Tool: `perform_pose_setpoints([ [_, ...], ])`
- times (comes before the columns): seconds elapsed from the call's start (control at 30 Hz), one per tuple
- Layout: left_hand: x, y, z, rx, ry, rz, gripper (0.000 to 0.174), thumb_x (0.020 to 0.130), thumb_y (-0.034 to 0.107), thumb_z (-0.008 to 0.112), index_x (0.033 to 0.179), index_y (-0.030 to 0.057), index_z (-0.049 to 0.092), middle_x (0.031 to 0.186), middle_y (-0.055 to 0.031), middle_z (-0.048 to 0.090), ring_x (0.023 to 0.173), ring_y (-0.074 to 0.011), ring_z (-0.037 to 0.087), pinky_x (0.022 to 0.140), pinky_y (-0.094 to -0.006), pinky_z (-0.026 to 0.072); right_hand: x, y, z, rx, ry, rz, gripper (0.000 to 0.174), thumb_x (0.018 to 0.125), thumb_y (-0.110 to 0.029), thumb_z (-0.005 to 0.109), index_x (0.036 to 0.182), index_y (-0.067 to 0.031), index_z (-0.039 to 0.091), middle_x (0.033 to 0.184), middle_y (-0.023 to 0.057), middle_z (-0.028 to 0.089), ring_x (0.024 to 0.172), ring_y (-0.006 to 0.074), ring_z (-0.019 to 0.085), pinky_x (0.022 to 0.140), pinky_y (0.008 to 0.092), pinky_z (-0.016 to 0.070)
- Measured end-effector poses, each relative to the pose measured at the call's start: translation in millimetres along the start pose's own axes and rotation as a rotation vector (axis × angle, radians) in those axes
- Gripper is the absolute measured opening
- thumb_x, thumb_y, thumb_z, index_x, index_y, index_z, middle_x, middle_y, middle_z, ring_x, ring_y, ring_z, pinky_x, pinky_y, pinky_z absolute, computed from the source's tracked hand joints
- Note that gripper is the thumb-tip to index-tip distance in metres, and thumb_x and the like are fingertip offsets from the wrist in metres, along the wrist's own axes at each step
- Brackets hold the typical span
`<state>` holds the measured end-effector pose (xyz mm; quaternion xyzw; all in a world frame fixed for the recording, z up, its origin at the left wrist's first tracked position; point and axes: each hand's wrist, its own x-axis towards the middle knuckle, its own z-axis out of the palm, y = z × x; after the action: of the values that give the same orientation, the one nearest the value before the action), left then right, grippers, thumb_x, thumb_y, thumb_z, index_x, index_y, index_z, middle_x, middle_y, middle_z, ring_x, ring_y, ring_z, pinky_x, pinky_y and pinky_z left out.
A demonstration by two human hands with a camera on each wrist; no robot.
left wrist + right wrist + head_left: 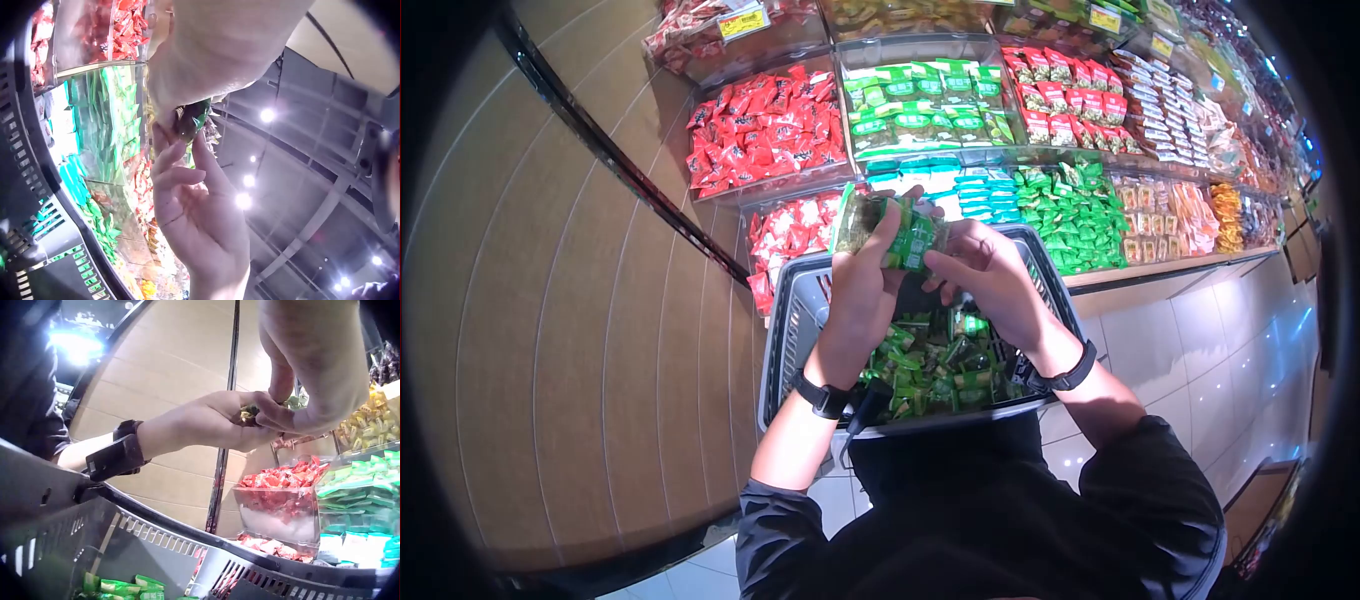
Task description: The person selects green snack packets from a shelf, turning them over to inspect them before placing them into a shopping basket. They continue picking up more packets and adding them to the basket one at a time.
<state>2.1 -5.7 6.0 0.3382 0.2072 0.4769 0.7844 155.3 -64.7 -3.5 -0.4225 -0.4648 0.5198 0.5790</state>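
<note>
My L hand (862, 290) grips the green-and-clear plastic packet w/ white print (912, 245) from its L side, thumb over the front. My R hand (998, 290) pinches its lower R edge btwn thumb & fingertips; both grips are narrow, closed on that one pkt. Can't tell if its seal is whole.

The pkt is up over the far side of the grey slatted plastic basket (1057, 285). Taking the pkt as clock centre, small green wrapped packs (945, 375) lie in the basket at 6 o'clock, the clear bin's red packs (768, 130) sit at 10, larger green packs (915, 120) at 12, turquoise packs (987, 195) approx 2, and more small green packs (1072, 220) at 3.

To handle it well, I'd pinch near the edges, not mid-pkt, w/ light pressure so the film doesn't crush or slide. Best let L carry the wt & R do the fine work, thumbs off the print for a clear view. Over the basket's inside is safest, in case of a slip, w/ wrists clear of its rim.
</note>
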Motion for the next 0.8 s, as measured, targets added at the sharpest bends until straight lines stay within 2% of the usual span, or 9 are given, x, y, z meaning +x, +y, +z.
perform_pose_setpoints([
  [0.23, -0.1, -2.3, -4.3, 0.100, 0.067, 0.049, 0.030, 0.102, 0.021, 0.057, 0.122, -0.0014, 0.062, 0.115, -0.0117, 0.069, 0.098, -0.0182, 0.070, 0.079, -0.0305, 0.0582, -0.2, -5.1, -5.5, -0.034, 0.029, 0.028, 0.019, 0.092, -0.005, 0.070, 0.106, 0.0016, 0.060, 0.078, 0.0042, 0.065, 0.069, 0.0104, 0.066, 0.056, 0.0228, 0.0507],
  [0.3, 1.5, -2.5, -6.5, 0.097, 0.130, 0.053, 0.026, 0.100, 0.018, 0.059, 0.118, -0.0007, 0.063, 0.109, -0.0109, 0.070, 0.095, -0.0189, 0.071, 0.079, -0.0298, 0.0589, -0.9, -3.1, -9.0, -0.070, 0.068, 0.005, 0.013, 0.092, -0.007, 0.070, 0.102, 0.0004, 0.065, 0.076, 0.0007, 0.063, 0.062, 0.0061, 0.057, 0.053, 0.0210, 0.0452],
  [0.33, 0.1, -2.0, -7.6, 0.099, 0.130, 0.047, 0.026, 0.100, 0.018, 0.059, 0.118, -0.0007, 0.063, 0.109, -0.0109, 0.070, 0.095, -0.0189, 0.071, 0.079, -0.0298, 0.0589, -1.0, -2.8, -10.0, -0.067, 0.072, 0.008, 0.013, 0.092, -0.007, 0.070, 0.102, 0.0004, 0.065, 0.076, 0.0007, 0.063, 0.062, 0.0061, 0.057, 0.053, 0.0210, 0.0452],
  [0.4, -2.0, 0.0, -8.5, 0.095, 0.111, -0.024, 0.025, 0.099, 0.017, 0.060, 0.118, 0.0021, 0.064, 0.113, -0.0086, 0.070, 0.100, -0.0181, 0.069, 0.087, -0.0353, 0.0577, 0.4, -3.9, -14.3, 0.005, 0.190, -0.019, 0.009, 0.092, -0.009, 0.069, 0.097, -0.0020, 0.068, 0.074, -0.0051, 0.059, 0.058, 0.0021, 0.045, 0.053, 0.0188, 0.0369],
  [0.43, -2.7, -0.4, -7.0, 0.098, 0.103, -0.037, 0.025, 0.099, 0.017, 0.060, 0.118, 0.0021, 0.064, 0.113, -0.0086, 0.070, 0.100, -0.0181, 0.069, 0.087, -0.0353, 0.0577, 1.6, -2.4, -17.3, 0.007, 0.206, -0.018, 0.009, 0.092, -0.009, 0.069, 0.097, -0.0020, 0.068, 0.074, -0.0051, 0.059, 0.058, 0.0021, 0.045, 0.053, 0.0188, 0.0369],
  [0.53, -3.6, -3.5, -5.4, 0.156, -0.020, -0.065, 0.026, 0.096, 0.012, 0.060, 0.119, 0.0016, 0.063, 0.112, -0.0102, 0.070, 0.103, -0.0229, 0.069, 0.089, -0.0452, 0.0600, 5.3, 3.3, -26.4, 0.029, 0.303, -0.117, 0.015, 0.093, -0.012, 0.068, 0.104, -0.0022, 0.070, 0.071, -0.0117, 0.051, 0.060, -0.0010, 0.038, 0.054, 0.0176, 0.0295],
  [0.57, -4.6, -4.3, -4.4, 0.160, -0.028, -0.081, 0.026, 0.096, 0.012, 0.060, 0.119, 0.0016, 0.063, 0.112, -0.0102, 0.070, 0.103, -0.0229, 0.069, 0.089, -0.0452, 0.0600, 4.8, 3.0, -29.0, 0.033, 0.321, -0.115, 0.015, 0.093, -0.012, 0.068, 0.104, -0.0022, 0.070, 0.071, -0.0117, 0.051, 0.060, -0.0010, 0.038, 0.054, 0.0176, 0.0295],
  [0.63, -6.1, -3.9, -0.8, 0.203, -0.033, -0.143, 0.037, 0.092, 0.007, 0.065, 0.128, 0.0024, 0.058, 0.114, -0.0109, 0.068, 0.101, -0.0235, 0.070, 0.075, -0.0397, 0.0634, 4.5, -0.7, -31.4, 0.024, 0.292, -0.111, 0.018, 0.094, -0.013, 0.068, 0.108, -0.0017, 0.070, 0.073, -0.0112, 0.053, 0.061, -0.0014, 0.039, 0.055, 0.0180, 0.0298],
  [0.8, -5.2, -4.1, -1.4, 0.297, -0.062, -0.242, 0.039, 0.091, 0.007, 0.066, 0.128, 0.0032, 0.058, 0.111, -0.0102, 0.069, 0.093, -0.0237, 0.071, 0.072, -0.0372, 0.0628, 6.5, -3.0, -31.0, 0.043, 0.355, -0.073, 0.019, 0.093, -0.016, 0.069, 0.106, -0.0036, 0.072, 0.080, -0.0078, 0.062, 0.065, -0.0009, 0.046, 0.057, 0.0168, 0.0337],
])
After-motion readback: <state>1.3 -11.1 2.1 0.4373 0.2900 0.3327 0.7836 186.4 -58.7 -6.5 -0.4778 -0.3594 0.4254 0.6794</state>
